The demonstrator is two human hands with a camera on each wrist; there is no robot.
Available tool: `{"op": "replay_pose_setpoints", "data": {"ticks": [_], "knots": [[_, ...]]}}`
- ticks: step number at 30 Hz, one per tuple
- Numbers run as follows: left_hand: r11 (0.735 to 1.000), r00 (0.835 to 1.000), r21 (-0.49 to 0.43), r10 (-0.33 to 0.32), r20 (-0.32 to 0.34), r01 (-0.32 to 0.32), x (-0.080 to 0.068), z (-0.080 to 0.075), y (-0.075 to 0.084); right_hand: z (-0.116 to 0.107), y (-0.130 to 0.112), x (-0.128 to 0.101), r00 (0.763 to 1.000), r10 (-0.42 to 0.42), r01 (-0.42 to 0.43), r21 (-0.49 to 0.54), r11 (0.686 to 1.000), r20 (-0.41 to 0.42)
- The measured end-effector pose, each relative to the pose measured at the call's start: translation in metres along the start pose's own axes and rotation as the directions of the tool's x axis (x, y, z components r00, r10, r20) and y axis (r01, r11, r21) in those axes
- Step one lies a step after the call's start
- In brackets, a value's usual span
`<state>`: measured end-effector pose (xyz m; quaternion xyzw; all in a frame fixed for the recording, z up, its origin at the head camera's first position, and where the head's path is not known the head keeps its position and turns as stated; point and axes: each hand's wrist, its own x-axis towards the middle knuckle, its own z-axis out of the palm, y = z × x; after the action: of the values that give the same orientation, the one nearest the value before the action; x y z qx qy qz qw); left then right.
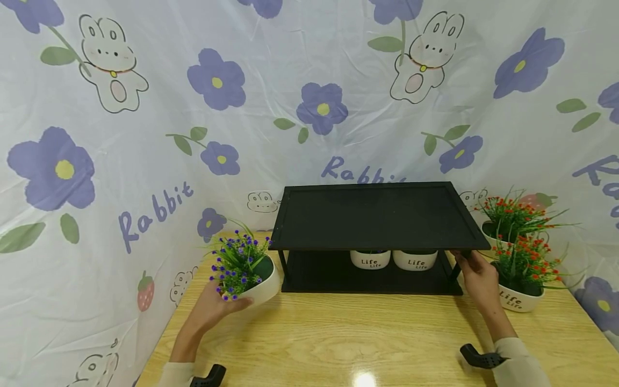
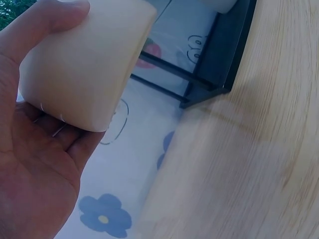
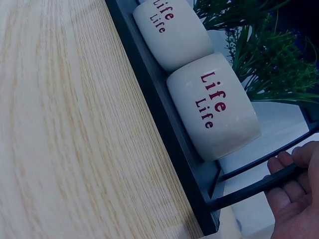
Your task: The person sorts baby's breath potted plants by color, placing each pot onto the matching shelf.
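Observation:
My left hand (image 1: 211,307) grips a white oval pot (image 2: 84,64) of purple-flowered artificial plant (image 1: 242,263), thumb on one side and fingers beneath. The pot is tilted, left of a black two-tier shelf (image 1: 377,215). At the shelf's right end, my right hand (image 1: 480,279) holds the front post (image 3: 254,191), its fingers curled round it. Two white pots marked "Life", a left one (image 1: 369,260) and a right one (image 1: 415,260), stand on the lower tier. Their plants are mostly hidden by the top board in the head view.
Two white pots with orange-red flowers, a rear one (image 1: 515,217) and a front one (image 1: 522,269), stand right of the shelf on the wooden table (image 1: 338,333). A rabbit-and-flower print cloth (image 1: 271,134) hangs behind and at the sides.

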<state>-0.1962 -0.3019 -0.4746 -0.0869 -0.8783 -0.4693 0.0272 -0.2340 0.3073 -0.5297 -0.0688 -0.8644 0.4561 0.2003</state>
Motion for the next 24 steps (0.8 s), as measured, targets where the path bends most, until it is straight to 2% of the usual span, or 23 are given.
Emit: {"op": "replay_pose_setpoints", "data": {"ticks": [4, 9, 17, 24], "knots": [[0.999, 0.999, 0.038, 0.037, 0.007, -0.037, 0.002, 0.006, 0.004, -0.001, 0.000, 0.000, 1.000, 0.009, -0.009, -0.001, 1.000, 0.006], [0.997, 0.998, 0.060, 0.051, 0.024, -0.052, 0.006, 0.015, 0.013, 0.000, 0.000, 0.000, 1.000, 0.002, -0.002, 0.014, 1.000, 0.002], [0.992, 0.989, 0.080, 0.091, 0.113, -0.101, 0.013, 0.033, 0.031, 0.001, 0.002, 0.001, 1.000, -0.014, 0.015, 0.018, 1.000, -0.008], [0.999, 0.980, -0.003, 0.047, 0.192, -0.048, 0.020, 0.052, 0.044, 0.001, 0.002, 0.002, 1.000, -0.003, 0.003, 0.009, 1.000, 0.002]]}}
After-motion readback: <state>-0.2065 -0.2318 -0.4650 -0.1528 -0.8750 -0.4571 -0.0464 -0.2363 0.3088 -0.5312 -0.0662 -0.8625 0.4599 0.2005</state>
